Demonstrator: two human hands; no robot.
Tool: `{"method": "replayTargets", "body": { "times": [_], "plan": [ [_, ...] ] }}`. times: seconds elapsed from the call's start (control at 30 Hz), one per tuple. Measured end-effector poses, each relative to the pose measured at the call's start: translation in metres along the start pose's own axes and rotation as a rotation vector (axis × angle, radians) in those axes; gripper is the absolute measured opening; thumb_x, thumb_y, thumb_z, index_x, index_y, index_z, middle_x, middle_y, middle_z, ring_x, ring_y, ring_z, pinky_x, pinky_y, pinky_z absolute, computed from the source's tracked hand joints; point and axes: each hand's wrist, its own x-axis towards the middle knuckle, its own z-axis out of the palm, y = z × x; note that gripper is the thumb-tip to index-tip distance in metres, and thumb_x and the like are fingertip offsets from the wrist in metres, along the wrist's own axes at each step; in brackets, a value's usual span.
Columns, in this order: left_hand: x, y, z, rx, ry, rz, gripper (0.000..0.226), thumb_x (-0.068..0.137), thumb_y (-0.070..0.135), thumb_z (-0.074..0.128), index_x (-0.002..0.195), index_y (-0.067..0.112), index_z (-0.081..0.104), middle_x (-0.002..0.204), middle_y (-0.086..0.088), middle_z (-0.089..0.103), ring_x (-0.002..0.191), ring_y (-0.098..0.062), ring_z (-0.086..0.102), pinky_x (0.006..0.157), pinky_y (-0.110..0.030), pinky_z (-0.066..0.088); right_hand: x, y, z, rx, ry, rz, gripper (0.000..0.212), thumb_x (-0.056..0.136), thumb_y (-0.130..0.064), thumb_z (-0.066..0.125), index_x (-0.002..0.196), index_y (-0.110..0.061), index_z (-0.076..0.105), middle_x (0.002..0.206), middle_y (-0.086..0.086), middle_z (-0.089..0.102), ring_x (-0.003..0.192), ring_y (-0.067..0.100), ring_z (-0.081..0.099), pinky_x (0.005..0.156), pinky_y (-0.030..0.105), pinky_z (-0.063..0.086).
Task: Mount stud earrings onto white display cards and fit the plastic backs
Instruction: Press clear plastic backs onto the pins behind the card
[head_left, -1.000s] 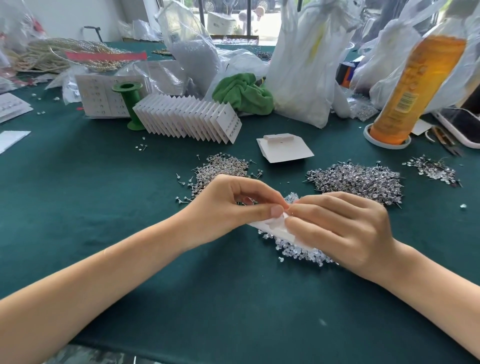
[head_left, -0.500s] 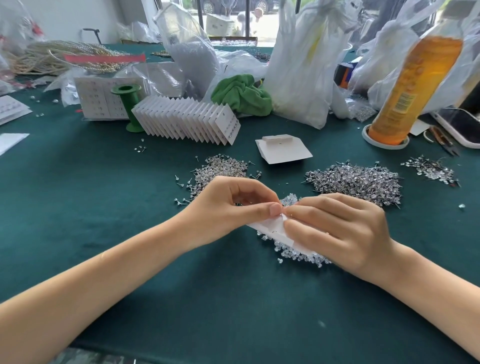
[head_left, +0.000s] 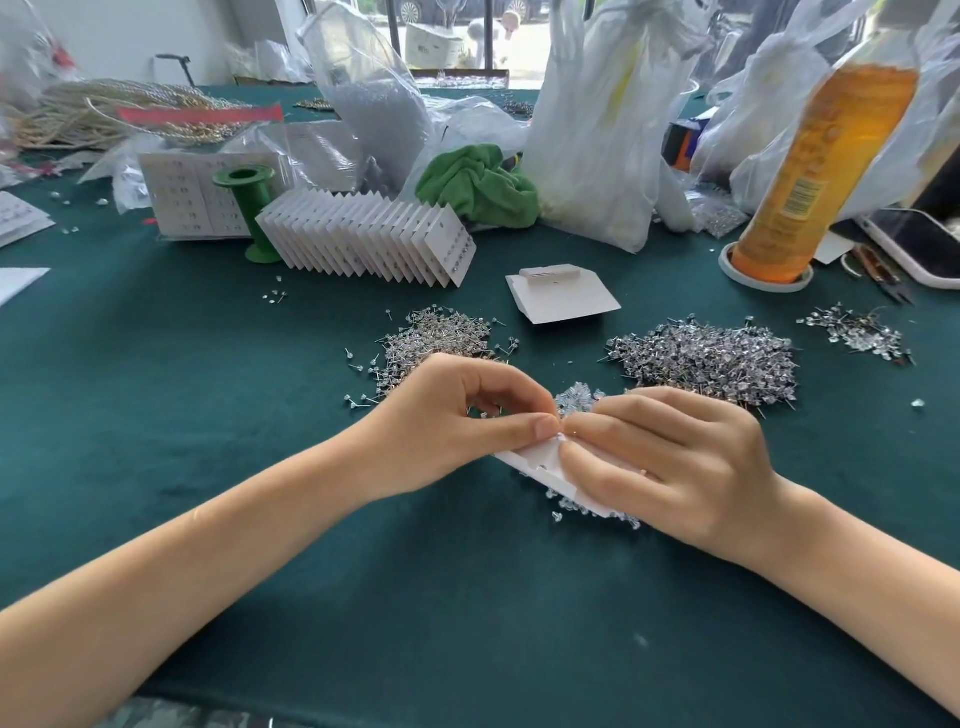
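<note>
Both hands meet over one white display card (head_left: 540, 462), low above the green table (head_left: 208, 415).

Left hand (head_left: 447, 431) curled, thumb and forefinger pinched at card's top edge, probably on a stud, too small to confirm. Right hand (head_left: 670, 462) grips card, thumb on top. Clear plastic backs (head_left: 576, 400) lie beneath; stud piles (head_left: 706, 361) behind.

The right hand (head_left: 675, 462) covers most of the white display card (head_left: 540, 460); whatever the left hand (head_left: 447, 421) pinches at its fingertips is too small to tell. The clear plastic backs (head_left: 574, 400) lie mostly hidden beneath card and hands. The orange bottle (head_left: 815, 171) and phone (head_left: 919, 244) run off the frame's edge
</note>
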Motion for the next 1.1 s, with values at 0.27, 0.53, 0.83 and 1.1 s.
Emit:
{"method": "replayTargets", "body": {
  "times": [0.27,0.53,0.83,1.1],
  "plan": [
    [-0.001,0.003,-0.001,0.125,-0.014,0.059,0.004,0.083,0.013,0.071,0.085,0.016,0.071,0.080,0.006,0.070,0.074,-0.003,0.061,0.076,-0.023,0.049,0.001,-0.001,0.000,-0.027,0.027,0.005,0.027,0.075,-0.004,0.077,0.087,-0.015,0.055,0.071,0.001,0.070,0.058,0.020,0.064,0.055,0.027,0.054],
    [0.002,0.010,-0.004,0.182,-0.067,0.061,0.009,0.082,0.011,0.072,0.079,0.020,0.070,0.070,0.015,0.066,0.073,-0.008,0.061,0.075,-0.028,0.047,0.001,-0.002,0.001,-0.045,0.037,-0.027,0.028,0.074,-0.005,0.076,0.089,-0.016,0.056,0.070,0.001,0.069,0.060,0.020,0.064,0.058,0.028,0.055],
    [0.004,0.005,-0.009,-0.153,0.063,0.002,0.014,0.087,0.025,0.063,0.092,0.015,0.072,0.091,0.001,0.073,0.088,-0.009,0.065,0.084,-0.022,0.051,0.007,0.005,-0.002,0.011,0.060,0.161,0.011,0.089,-0.010,0.066,0.089,-0.016,0.057,0.076,-0.001,0.073,0.062,0.021,0.063,0.057,0.027,0.052],
    [0.012,-0.011,-0.010,-0.127,0.304,-0.043,0.008,0.088,0.012,0.062,0.088,0.016,0.069,0.080,0.004,0.073,0.078,-0.004,0.066,0.077,-0.016,0.051,0.007,0.008,-0.003,0.352,0.120,0.980,0.020,0.084,-0.025,0.072,0.089,-0.006,0.066,0.085,-0.002,0.067,0.074,0.012,0.061,0.060,0.025,0.049]
  ]
}}
